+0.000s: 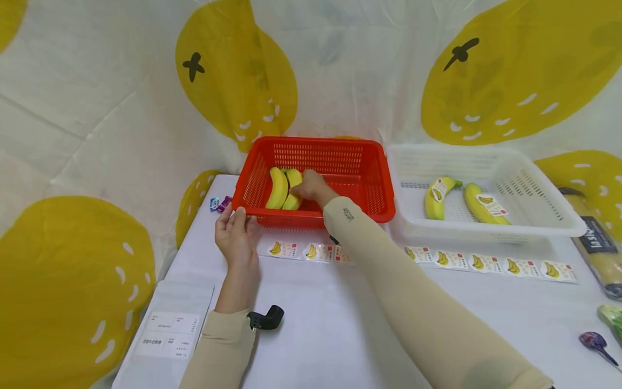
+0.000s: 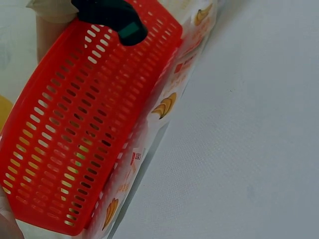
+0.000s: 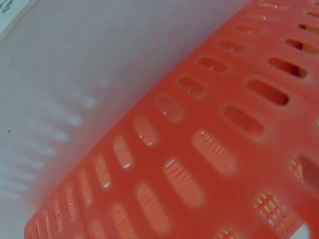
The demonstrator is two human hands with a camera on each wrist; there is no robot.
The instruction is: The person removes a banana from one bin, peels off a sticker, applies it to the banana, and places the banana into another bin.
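Right hand (image 1: pixel 311 186) reaching into the red basket (image 1: pixel 359 162), fingers curled round the nearer of two bananas (image 1: pixel 284 189) lying side by side at the basket's 9 o'clock end. Left hand (image 1: pixel 237 232) resting against the basket's near left corner, at about 7 o'clock of it, fingers fairly straight and touching the rim, gripping nothing. Red basket sitting on the white worktop (image 1: pixel 316 324), toward 12 o'clock of the person. Left wrist view filled with the basket's slotted wall (image 2: pixel 75 149) and a strip of banana stickers (image 2: pixel 167 104) beneath it; right wrist view showing only blurred red lattice (image 3: pixel 209 159), fingers out of sight there.

Just beside the red basket, at its 3 o'clock, a white basket (image 1: pixel 534 227) holding two labelled bananas (image 1: pixel 478 202). Sticker strips (image 1: pixel 491 263) laid along the worktop at 6 o'clock of both baskets. A printed paper pouch (image 1: pixel 167 329) at the worktop's 8 o'clock edge. Small wrapped sweets (image 1: pixel 220 203) just left of the red basket.
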